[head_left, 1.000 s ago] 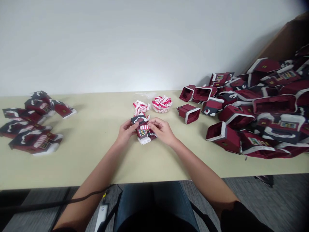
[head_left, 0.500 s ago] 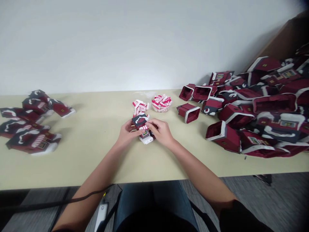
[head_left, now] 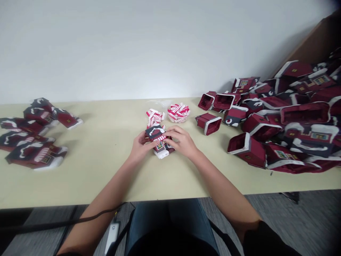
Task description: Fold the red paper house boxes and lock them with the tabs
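A small toy house [head_left: 159, 146], dark red with a dark grey roof and white trim, rests on the table between my hands. My left hand [head_left: 141, 145] grips its left side, thumb across the front. A red-and-white striped awning [head_left: 160, 138] lies across the house front under the roof. My right hand [head_left: 181, 140] is closed on the right side of the house, fingers and thumb at the awning's right end. Fingers hide part of both sides. Just behind the house lies a loose pile of striped awnings [head_left: 154, 116], with a clear bowl of more awnings [head_left: 178, 113] beside it.
Several houses with striped awnings [head_left: 39, 154] lie at the left. A large heap of dark red houses [head_left: 303, 113] fills the right side, and one house [head_left: 207, 123] lies apart. A brown box [head_left: 309, 46] stands behind the heap. A black cable [head_left: 101, 214] crosses below the table's front edge.
My right hand has shifted slightly, its fingers now stretched further over the top of the awning's right end. More of the window front shows. My left hand keeps its hold on the house.
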A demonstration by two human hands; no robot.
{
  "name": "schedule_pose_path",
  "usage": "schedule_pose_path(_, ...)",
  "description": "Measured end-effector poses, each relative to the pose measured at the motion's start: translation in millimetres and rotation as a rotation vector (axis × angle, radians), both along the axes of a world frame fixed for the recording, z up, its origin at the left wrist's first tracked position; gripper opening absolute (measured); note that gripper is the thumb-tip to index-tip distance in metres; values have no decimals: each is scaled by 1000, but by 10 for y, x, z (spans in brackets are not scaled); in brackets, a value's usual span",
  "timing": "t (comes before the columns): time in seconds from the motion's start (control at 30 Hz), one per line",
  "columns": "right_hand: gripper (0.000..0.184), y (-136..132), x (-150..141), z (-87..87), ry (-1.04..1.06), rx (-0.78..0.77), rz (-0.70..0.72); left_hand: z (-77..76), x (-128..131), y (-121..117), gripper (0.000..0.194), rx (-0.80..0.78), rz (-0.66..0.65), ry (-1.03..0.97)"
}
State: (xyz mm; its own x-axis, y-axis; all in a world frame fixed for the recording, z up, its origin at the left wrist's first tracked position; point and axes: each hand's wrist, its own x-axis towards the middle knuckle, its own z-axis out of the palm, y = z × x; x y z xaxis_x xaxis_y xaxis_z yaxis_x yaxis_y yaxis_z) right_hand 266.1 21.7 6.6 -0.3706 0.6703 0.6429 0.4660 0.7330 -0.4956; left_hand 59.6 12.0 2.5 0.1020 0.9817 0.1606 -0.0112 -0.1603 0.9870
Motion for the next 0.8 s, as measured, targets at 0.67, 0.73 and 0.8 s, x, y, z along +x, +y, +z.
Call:
schedule_pose_path(0.67, 103, 63, -43, -142, 560, -899, 293, -16, 36, -97, 59, 132, -13, 135)
schedule_pose_path(0.73, 99, 51, -68, -156, 570, -871, 307, -12, 10, -102, 61, 169, -24, 157)
schedule_pose_path(0.8, 100, 35, -113, -173, 551, -837, 319, 13, -32, -116, 63, 194, -23, 217)
